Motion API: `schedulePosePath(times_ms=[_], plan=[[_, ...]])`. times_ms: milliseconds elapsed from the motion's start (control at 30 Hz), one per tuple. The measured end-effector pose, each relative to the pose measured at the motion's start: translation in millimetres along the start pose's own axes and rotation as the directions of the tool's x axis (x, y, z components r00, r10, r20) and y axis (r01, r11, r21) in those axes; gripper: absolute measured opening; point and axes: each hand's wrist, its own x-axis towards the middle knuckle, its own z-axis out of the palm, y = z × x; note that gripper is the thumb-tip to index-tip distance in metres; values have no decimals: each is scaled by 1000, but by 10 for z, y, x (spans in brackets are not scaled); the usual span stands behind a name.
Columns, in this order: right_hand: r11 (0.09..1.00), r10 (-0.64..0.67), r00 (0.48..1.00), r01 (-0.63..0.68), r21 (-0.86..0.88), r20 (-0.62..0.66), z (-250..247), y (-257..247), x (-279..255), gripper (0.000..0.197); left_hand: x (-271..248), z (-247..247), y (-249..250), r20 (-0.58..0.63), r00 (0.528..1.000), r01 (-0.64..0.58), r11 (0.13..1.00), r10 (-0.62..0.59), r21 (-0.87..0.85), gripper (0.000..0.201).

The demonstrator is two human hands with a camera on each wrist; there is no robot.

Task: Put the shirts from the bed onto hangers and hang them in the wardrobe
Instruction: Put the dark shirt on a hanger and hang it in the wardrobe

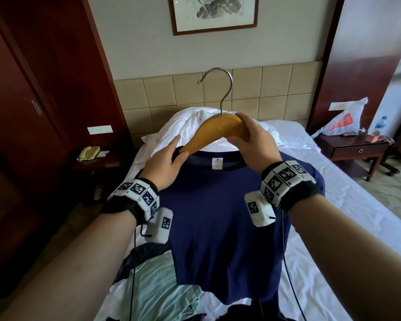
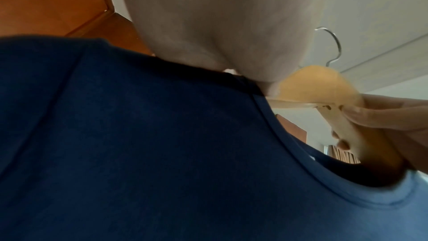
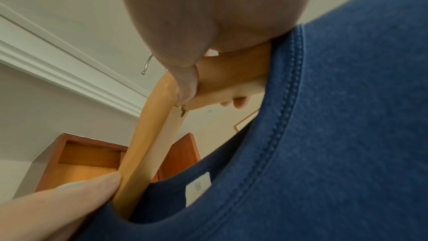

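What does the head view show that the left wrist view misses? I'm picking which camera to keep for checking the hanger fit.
Only the head view shows the bed, the pale green shirt and the left hand gripping the collar. Only the left wrist view shows the right hand's fingers curled under the hanger. Both show the navy shirt, the wooden hanger partly inside the neck opening, and the right hand.
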Motion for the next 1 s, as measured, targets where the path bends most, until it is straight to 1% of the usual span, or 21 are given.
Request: schedulePosePath(times_ms=[133,233,300,367,500,633,700,767,833,933,1000], plan=[[1000,17,1000,-16,11,-21,-33,32,-48,58,-24,1,24,-13,999,-35,998,36,57,62],[1000,20,999,-20,7,-27,-47,29,-88,57,-42,5,112,-86,990,-98,989,108,113,67],[999,27,999,-26,27,-27,-45,22,-114,58,-55,16,238,-145,978,-144,988,151,62,63],[999,27,999,-26,46,-22,-29,10,-137,59,-85,20,421,-176,971,-164,986,163,7,61],[998,7,1000,-7,67,-6,24,-19,-210,59,-151,87,648,-187,975,-129,991,119,-46,57],[994,2,1000,-4,108,16,72,20,-315,61,-274,192,654,-290,953,-105,993,87,-47,54],[993,3,999,-7,120,37,93,56,-362,61,-342,254,623,-307,948,-107,993,86,-52,53],[992,-2,997,-7,123,74,129,103,-419,62,-428,314,587,-296,952,-94,994,73,-59,54],[995,-16,991,3,95,136,166,157,-496,65,-546,353,551,-276,961,-61,995,36,-80,53],[998,-47,968,37,43,246,237,232,-616,70,-761,354,436,-247,969,-22,995,-2,-97,53],[998,-49,956,33,59,289,345,258,-689,70,-889,338,334,-214,977,-7,994,-16,-105,52]])
